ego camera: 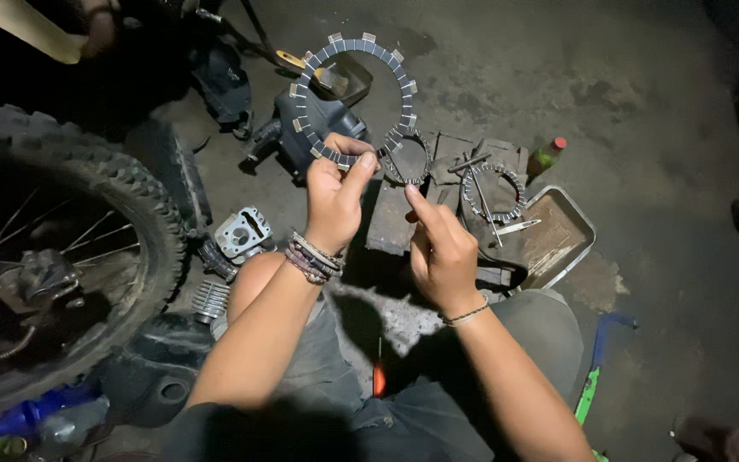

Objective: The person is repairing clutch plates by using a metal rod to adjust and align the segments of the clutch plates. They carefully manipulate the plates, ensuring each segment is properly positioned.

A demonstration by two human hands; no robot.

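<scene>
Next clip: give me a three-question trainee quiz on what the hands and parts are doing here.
1. True or false: the left hand holds the large toothed ring up by its lower edge.
2. What lies in the metal tray? A) a tyre B) a thin metal tool C) a bottle
3. What does the right hand hold?

Key: 1 true; 2 B, the thin metal tool; 3 nothing, index finger raised near the smaller ring.

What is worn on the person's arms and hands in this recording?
Both arms are bare, with no sleeves and no gloves. The left hand has a stack of several dark, beaded and woven bracelets at the wrist. The right hand has one thin, pale chain-like bracelet at the wrist.
</scene>
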